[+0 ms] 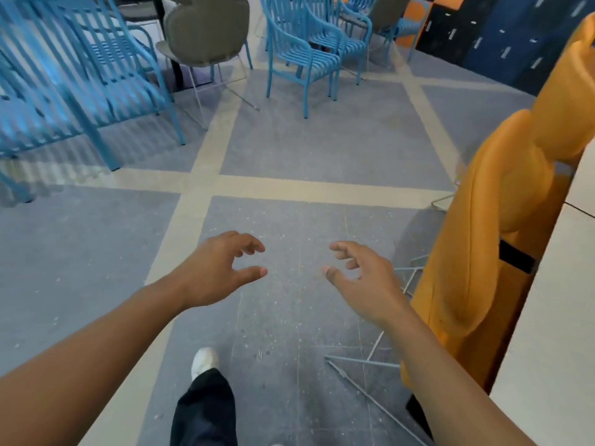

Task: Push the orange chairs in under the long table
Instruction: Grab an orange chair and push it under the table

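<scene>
1. The person is holding both arms out ahead over the floor [306, 140]. The left hand [222, 268] is hanging with loosely curled fingers and grasping nothing.
2. The right hand [360, 275] is mirroring it, thumb and fingers relaxed and empty, with a gap of bare floor showing between the two hands.
3. The nearest orange chair [476, 252] is standing just to the right of the right hand, not touching it. Its back is sitting close against the edge of the long table [553, 317], which is running along the far right beyond that hand.
4. A second orange chair [566, 107] is standing further ahead of the right hand, also close to the table edge.
5. Judging by how they are sitting, these two chairs are looking pushed in already, so that part of the job is seeming done. Whether more orange chairs are waiting further along the table cannot be told, since the frame is cutting the table off.
6. Blue chairs [80, 75] and a grey chair [206, 30] are standing well ahead and to the left of the left hand, apart from the table, and are playing no part in the task.
</scene>
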